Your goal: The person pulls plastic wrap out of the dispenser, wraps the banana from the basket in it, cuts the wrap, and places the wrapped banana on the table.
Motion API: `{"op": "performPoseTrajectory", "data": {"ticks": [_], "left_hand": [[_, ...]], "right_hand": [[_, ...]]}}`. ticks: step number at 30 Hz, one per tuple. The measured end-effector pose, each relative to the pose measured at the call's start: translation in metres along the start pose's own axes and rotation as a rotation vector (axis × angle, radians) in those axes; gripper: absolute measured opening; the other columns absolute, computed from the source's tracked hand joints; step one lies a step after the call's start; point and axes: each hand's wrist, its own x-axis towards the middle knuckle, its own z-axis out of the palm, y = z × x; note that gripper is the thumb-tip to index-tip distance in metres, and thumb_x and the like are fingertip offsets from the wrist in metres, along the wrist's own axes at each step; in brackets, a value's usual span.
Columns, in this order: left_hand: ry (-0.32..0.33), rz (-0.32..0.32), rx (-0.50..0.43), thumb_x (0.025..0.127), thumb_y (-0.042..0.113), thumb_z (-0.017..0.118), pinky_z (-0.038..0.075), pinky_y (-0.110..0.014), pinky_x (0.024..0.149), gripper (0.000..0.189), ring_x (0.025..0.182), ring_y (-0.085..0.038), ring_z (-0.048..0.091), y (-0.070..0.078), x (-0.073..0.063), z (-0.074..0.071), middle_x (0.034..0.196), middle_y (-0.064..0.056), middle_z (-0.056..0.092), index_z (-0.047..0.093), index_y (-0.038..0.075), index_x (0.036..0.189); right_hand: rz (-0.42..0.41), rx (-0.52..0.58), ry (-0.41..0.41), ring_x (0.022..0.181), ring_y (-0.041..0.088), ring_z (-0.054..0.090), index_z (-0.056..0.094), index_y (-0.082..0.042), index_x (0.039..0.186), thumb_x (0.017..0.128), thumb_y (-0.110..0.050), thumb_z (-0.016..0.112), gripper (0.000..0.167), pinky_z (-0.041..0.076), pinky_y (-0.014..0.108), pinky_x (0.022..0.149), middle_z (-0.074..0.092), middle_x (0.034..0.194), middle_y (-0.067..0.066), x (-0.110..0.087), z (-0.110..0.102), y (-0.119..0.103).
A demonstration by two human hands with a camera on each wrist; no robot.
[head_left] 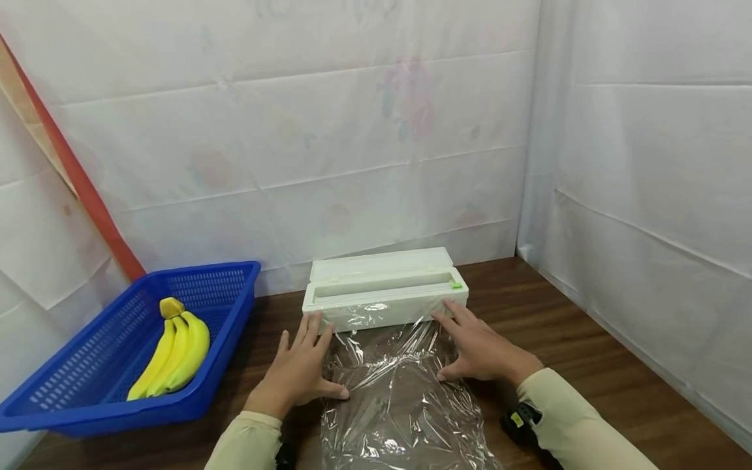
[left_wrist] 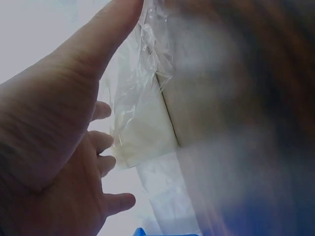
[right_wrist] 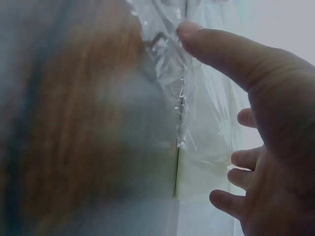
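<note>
A white cling film dispenser box [head_left: 317,305] stands at the back of the table with its lid [head_left: 382,264] raised and a small green piece [head_left: 456,285] at its right end. Clear cling film [head_left: 402,411] runs from its front down over the table, wrinkled and shiny. My left hand [head_left: 294,372] has its fingers spread, the tips at the box's lower left front and the thumb by the film's left edge. On the other side my right hand [head_left: 487,346] mirrors it, fingertips at the box's right front. Both wrist views show extended thumbs beside the film [left_wrist: 156,54].
To the left is a blue plastic basket [head_left: 226,365] with a bunch of yellow bananas [head_left: 179,352] inside. A white sheet [head_left: 352,163] hangs behind the dark wooden table [head_left: 564,339], and another [head_left: 658,170] closes off the right side. A red strip [head_left: 82,176] slants down behind the basket.
</note>
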Motion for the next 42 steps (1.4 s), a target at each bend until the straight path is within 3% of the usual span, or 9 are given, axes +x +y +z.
{"op": "performPoseTrajectory", "data": {"ticks": [9,19,28,32,36,40,42], "left_hand": [[-0.047,-0.055,0.026,0.059,0.078,0.078,0.014,-0.075,0.108,0.133,0.148,-0.049,0.004,0.004,0.013,0.004,0.163,-0.027,0.009,0.027,0.006,0.158],[-0.133,-0.106,0.034,0.057,0.082,0.076,0.013,-0.078,0.105,0.138,0.146,-0.052,-0.003,-0.001,0.021,0.000,0.165,-0.022,0.001,0.021,0.010,0.161],[-0.104,-0.083,-0.009,0.057,0.082,0.076,0.013,-0.076,0.107,0.138,0.147,-0.051,0.000,-0.005,0.024,-0.001,0.165,-0.022,0.001,0.019,0.010,0.161],[-0.058,-0.069,-0.062,0.067,0.078,0.072,0.011,-0.073,0.110,0.127,0.148,-0.048,0.002,-0.007,0.023,0.000,0.164,-0.023,0.003,0.021,0.008,0.160],[0.081,-0.007,-0.068,0.082,0.069,0.067,0.019,-0.071,0.109,0.101,0.148,-0.046,0.016,-0.009,0.022,0.002,0.161,-0.026,0.020,0.036,0.005,0.155],[0.284,0.049,-0.024,0.089,0.050,0.073,0.039,-0.064,0.102,0.068,0.137,-0.043,0.040,-0.012,0.025,0.004,0.146,-0.025,0.046,0.058,0.004,0.137],[0.347,0.048,-0.018,0.088,0.041,0.076,0.045,-0.060,0.096,0.055,0.129,-0.042,0.048,-0.014,0.026,0.005,0.138,-0.022,0.053,0.065,0.005,0.128]], "right_hand": [[0.023,-0.047,-0.056,0.149,0.044,0.008,0.025,-0.009,0.159,0.071,-0.055,0.086,0.117,0.025,0.067,0.110,0.006,0.164,0.025,0.017,0.000,0.004],[0.042,-0.053,-0.147,0.150,0.045,0.003,0.019,-0.013,0.161,0.062,-0.068,0.085,0.131,0.025,0.068,0.109,-0.001,0.165,0.022,0.026,-0.010,0.015],[0.074,0.005,-0.205,0.149,0.046,0.002,0.017,-0.014,0.162,0.063,-0.057,0.090,0.130,0.029,0.065,0.109,-0.004,0.166,0.018,0.024,-0.022,0.024],[0.040,0.088,-0.202,0.150,0.044,0.001,0.019,-0.010,0.161,0.074,-0.054,0.085,0.118,0.026,0.067,0.109,-0.002,0.166,0.020,0.027,-0.025,0.025],[0.024,0.141,-0.170,0.149,0.046,0.009,0.029,-0.006,0.158,0.085,-0.052,0.076,0.098,0.022,0.066,0.111,0.008,0.164,0.023,0.027,-0.028,0.025],[0.002,0.105,0.001,0.141,0.044,0.034,0.053,0.000,0.142,0.093,-0.039,0.071,0.065,0.032,0.059,0.110,0.033,0.155,0.026,0.031,-0.027,0.024],[0.004,0.084,0.105,0.131,0.041,0.048,0.061,0.000,0.133,0.095,-0.030,0.070,0.049,0.040,0.056,0.105,0.044,0.147,0.025,0.033,-0.023,0.021]]}}
